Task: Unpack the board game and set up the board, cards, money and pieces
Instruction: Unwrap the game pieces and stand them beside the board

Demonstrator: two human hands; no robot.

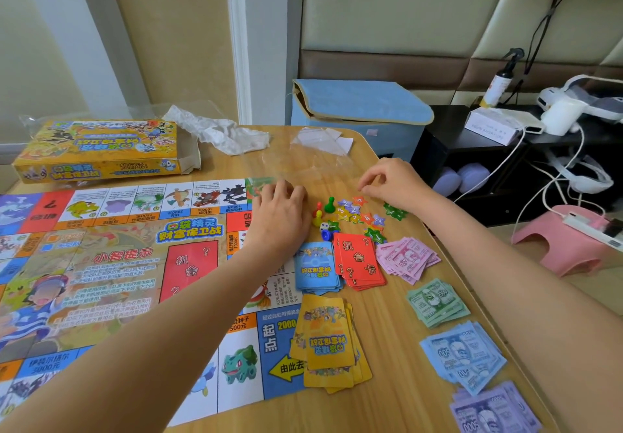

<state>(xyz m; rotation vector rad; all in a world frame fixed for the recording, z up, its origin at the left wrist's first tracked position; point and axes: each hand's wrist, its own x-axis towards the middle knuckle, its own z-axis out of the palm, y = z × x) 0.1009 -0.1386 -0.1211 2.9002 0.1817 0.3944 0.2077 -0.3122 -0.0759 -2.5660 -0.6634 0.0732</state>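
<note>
Head view: left hand (281, 211) grip loose over board (111, 274) edge; right hand (394, 181) grip seemingly empty, near table (397, 399) edge.

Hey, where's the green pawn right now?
The green pawn stands upright on the table between the two hands, just right of the left hand, beside the red and yellow pawns and star tokens.

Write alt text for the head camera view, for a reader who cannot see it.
A person's left hand and right hand reach over pawns and star tokens on a wooden table, beside an unfolded game board. Card stacks and sorted paper money lie nearer; the yellow game box sits behind.
</note>
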